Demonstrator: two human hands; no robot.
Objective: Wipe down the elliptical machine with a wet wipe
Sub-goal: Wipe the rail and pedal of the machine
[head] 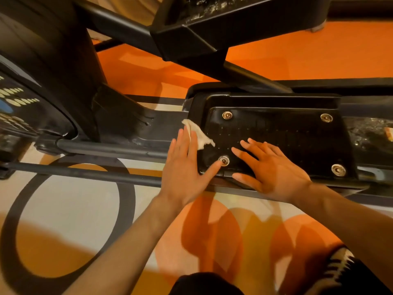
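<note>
Your left hand (pixel 185 169) lies flat, palm down, its fingers straight and close together and the thumb swung out to the right. Those fingers cover part of the wipe (pixel 198 135), which sits crumpled at the left edge of the pedal (pixel 287 128), half on the raised lip and half on the frame beside it. Your thumb tip stops just beside the near-left bolt (pixel 224 160). Your right hand (pixel 276 171) is spread wide, palm down on the near-left part of the tread, holding nothing, with its thumb along the near edge. From your right fingertips the black tread runs bare to the two right-hand bolts and up to the far lip (a raised wall closes that far side). Left of the wipe, a grey bar (pixel 110 149) leads away toward the console (pixel 17 107), and a second, thinner bar runs below it. Above, the other pedal (pixel 191 33) hangs over the far side, well apart from your hands. On the near side, the orange and pale floor (pixel 74 209) lies open under both forearms.
</note>
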